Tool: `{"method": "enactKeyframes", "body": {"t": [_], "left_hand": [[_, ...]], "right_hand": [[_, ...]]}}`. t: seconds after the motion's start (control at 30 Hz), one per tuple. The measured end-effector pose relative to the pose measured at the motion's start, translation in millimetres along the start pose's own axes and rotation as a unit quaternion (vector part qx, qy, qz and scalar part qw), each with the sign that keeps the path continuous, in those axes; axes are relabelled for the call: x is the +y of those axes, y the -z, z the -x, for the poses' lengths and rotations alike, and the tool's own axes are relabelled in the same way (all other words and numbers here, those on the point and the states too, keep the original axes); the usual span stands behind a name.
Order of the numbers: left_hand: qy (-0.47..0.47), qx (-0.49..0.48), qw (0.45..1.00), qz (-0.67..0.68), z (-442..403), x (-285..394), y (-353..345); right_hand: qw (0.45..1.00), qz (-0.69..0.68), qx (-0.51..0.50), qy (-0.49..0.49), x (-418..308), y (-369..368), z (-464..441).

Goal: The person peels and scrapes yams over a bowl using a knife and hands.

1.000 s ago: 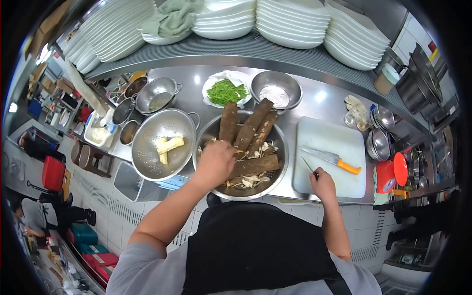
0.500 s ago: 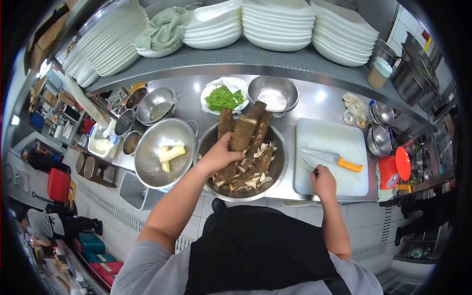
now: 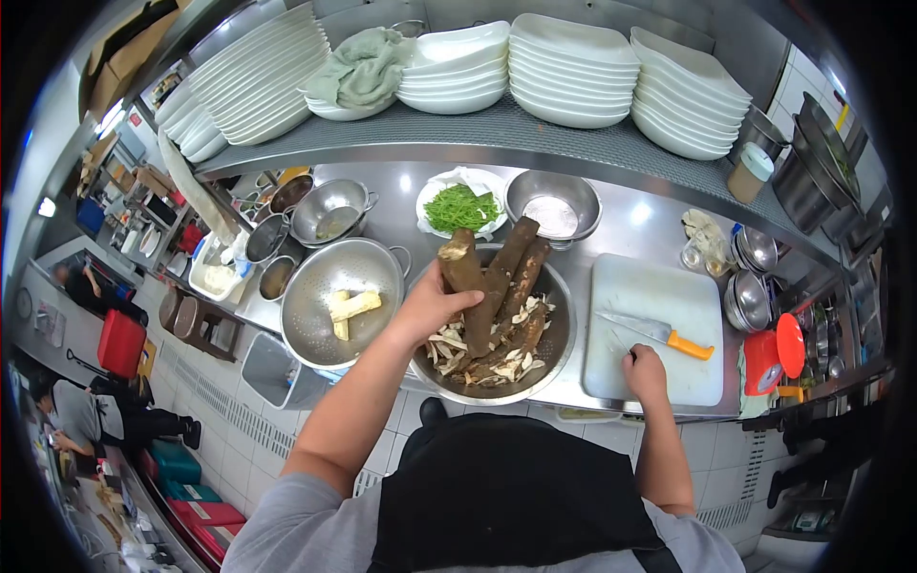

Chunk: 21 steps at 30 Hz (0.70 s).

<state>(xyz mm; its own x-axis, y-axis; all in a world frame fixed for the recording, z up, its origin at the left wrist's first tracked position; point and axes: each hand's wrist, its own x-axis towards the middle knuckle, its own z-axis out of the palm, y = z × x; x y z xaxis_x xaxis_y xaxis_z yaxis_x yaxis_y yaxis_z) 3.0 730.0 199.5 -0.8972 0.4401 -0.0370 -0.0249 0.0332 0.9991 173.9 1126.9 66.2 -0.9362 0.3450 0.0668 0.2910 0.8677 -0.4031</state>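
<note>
My left hand (image 3: 435,306) is closed around a thick brown-skinned root (image 3: 465,272), held upright over the large steel bowl (image 3: 564,358). Other brown roots (image 3: 525,282) lean in that bowl among white-and-brown peel scraps (image 3: 516,365). In my right hand (image 3: 646,372) is a small dark-handled knife (image 3: 618,341), its thin blade pointing up and left above the white cutting board (image 3: 611,286). A larger knife (image 3: 659,329) with a yellow handle lies on that board. Left of the bowl, a steel colander (image 3: 310,286) contains pale yellow peeled pieces (image 3: 351,307).
Behind the bowl stand a plate of green vegetable strips (image 3: 461,206) and a steel basin (image 3: 587,224). Stacked white plates (image 3: 573,72) fill the shelf (image 3: 535,153) above. A red scale (image 3: 761,363) is at the right. Other people (image 3: 81,420) stand at the far left.
My left hand has raised the left root and turned its cut top end toward the upper left. My right hand keeps the small knife over the board. The camera view has shifted slightly.
</note>
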Motion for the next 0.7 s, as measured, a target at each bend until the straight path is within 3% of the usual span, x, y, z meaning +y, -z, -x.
{"method": "enactKeyframes", "body": {"t": [0.07,0.13,0.27,0.3,0.37,0.43,0.6,0.67,0.7], "left_hand": [[-0.001,0.013,0.999,0.038,-0.7,-9.4,4.2],[0.047,0.038,0.98,0.187,2.3,-14.3,5.8],[0.05,0.071,0.958,0.274,2.6,-24.4,2.2],[0.051,0.071,0.957,0.276,2.7,-25.5,1.1],[0.046,0.088,0.964,0.247,3.0,-24.4,0.2],[0.062,0.099,0.966,0.23,6.8,-18.1,-0.7],[0.082,0.087,0.982,0.146,14.7,-9.6,16.7],[0.091,0.09,0.991,0.026,22.1,4.2,24.9],[0.092,0.091,0.991,0.027,23.9,6.6,32.0]], "right_hand": [[0.999,-0.027,0.02,0.01,-14.5,8.1,-0.5],[0.975,-0.218,0.002,-0.05,-47.8,27.4,1.7],[0.976,-0.215,-0.018,-0.026,-65.4,28.1,-2.9],[0.986,-0.16,-0.035,-0.016,-67.1,29.3,-4.2],[0.993,-0.102,-0.055,-0.002,-66.5,30.9,-3.4],[0.999,0.026,0.002,0.024,-57.4,29.8,-1.8],[0.994,0.106,-0.029,0.021,-20.7,25.8,-1.3],[0.991,0.124,-0.036,0.031,-14.4,23.7,-1.4],[0.991,0.125,-0.038,0.031,-11.1,22.7,-1.1]]}}
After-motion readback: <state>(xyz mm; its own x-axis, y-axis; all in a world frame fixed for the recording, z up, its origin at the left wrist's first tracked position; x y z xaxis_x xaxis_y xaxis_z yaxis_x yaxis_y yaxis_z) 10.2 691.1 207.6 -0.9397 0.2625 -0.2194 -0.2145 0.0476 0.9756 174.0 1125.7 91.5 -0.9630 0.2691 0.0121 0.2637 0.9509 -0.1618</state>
